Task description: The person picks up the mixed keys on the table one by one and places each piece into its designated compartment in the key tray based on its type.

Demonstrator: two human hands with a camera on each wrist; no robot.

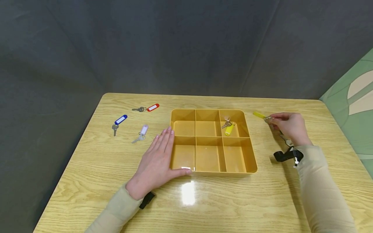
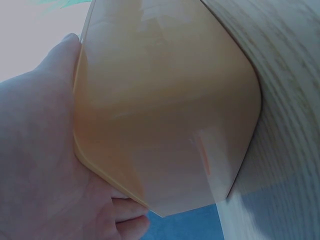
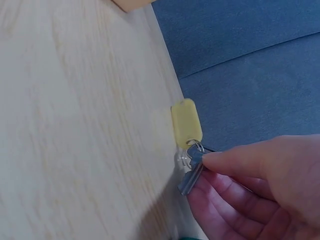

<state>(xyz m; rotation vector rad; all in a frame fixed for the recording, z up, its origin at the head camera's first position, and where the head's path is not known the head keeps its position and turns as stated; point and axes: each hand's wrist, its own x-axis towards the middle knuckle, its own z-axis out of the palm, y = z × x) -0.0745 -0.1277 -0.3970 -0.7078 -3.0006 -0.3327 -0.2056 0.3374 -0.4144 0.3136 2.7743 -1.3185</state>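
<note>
A yellow organizer tray [image 1: 209,173] with several compartments sits on the table. My left hand [image 1: 157,158] rests at its near left corner, fingers straight along the left side and thumb along the front; the left wrist view shows the tray's outer wall [image 2: 165,100] beside the palm. To the right of the tray, my right hand [image 1: 291,126] pinches a key [image 3: 192,175] between thumb and fingers. A yellow key tag [image 3: 186,122] hangs from its ring and points toward the tray. In the far right compartment lies another key [image 1: 226,124] with a yellow tag [image 1: 229,130].
Left of the tray lie keys with a red tag [image 1: 153,107], a blue tag [image 1: 120,119] and a pale lilac tag [image 1: 144,129]. One more key [image 1: 288,142] shows partly beneath my right wrist. A dark cloth partition [image 1: 175,48] stands behind the table's back edge.
</note>
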